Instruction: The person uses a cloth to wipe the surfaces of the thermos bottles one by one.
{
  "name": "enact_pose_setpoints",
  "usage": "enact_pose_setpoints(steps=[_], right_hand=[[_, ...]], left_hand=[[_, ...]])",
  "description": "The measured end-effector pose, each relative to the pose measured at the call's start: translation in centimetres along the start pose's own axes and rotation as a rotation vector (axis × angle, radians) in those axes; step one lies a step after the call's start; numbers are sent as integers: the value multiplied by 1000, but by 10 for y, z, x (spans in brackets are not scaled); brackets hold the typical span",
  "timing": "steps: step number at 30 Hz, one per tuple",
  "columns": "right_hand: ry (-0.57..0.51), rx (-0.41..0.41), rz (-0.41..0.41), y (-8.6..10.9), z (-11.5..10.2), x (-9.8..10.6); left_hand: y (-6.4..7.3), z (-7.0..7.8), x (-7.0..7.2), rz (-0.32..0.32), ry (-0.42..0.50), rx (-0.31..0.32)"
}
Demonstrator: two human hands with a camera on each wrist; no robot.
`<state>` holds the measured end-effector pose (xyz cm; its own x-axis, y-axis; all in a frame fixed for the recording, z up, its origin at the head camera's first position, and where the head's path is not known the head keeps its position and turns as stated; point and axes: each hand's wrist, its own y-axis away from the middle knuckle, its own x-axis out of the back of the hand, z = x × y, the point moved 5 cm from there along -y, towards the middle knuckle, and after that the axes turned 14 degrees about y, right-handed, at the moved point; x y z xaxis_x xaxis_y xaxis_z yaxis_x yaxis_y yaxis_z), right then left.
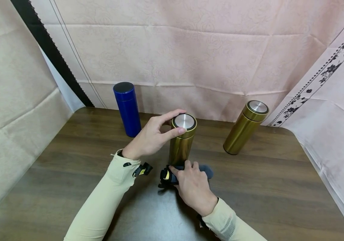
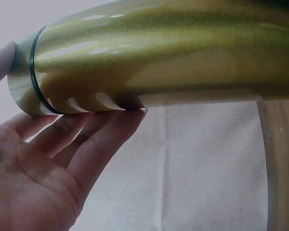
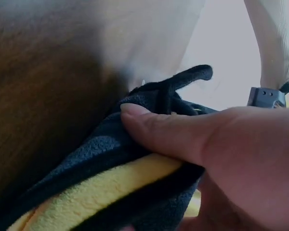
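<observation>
A gold thermos bottle [image 1: 180, 149] with a silver-topped lid [image 1: 185, 121] stands on the table, leaning slightly. My left hand [image 1: 150, 135] grips it around the lid, thumb on the near side; the left wrist view shows the fingers against the gold bottle [image 2: 173, 53] just below the lid seam. In my right hand [image 1: 194, 187] is a folded cloth [image 1: 205, 170], dark blue-grey outside with yellow inside, held at the bottle's lower front. The right wrist view shows my thumb pressing on the dark cloth [image 3: 98, 147]; most of the other fingers are hidden there.
A blue thermos bottle [image 1: 128, 113] with a black top stands at the back left. Another gold thermos bottle [image 1: 244, 129] stands at the right. The brown wooden table [image 1: 280, 187] ends at pale patterned cloth hangings [image 1: 190, 57] behind and on both sides.
</observation>
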<state>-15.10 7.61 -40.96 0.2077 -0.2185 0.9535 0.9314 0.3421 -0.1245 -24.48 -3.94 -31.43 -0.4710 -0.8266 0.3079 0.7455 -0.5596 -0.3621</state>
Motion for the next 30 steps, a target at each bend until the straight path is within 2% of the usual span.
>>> enact_pose_setpoints(steps=[5, 11, 16, 21, 25, 27, 30], right_hand=[[-1, 15, 10, -1, 0, 2], [22, -20, 119, 3, 2, 15], [15, -98, 322, 11, 3, 42], [-25, -179, 638, 21, 4, 66], [-69, -173, 889, 22, 4, 71], [-56, -158, 961, 20, 3, 69], [-15, -140, 943, 15, 2, 62]], left_hand=[[1, 0, 1, 10, -5, 13], [0, 0, 1, 11, -2, 7], [-1, -1, 1, 7, 3, 19], [0, 0, 1, -1, 12, 38], [1, 1, 1, 3, 5, 34], [1, 2, 1, 6, -5, 25], [1, 2, 0, 4, -8, 29]])
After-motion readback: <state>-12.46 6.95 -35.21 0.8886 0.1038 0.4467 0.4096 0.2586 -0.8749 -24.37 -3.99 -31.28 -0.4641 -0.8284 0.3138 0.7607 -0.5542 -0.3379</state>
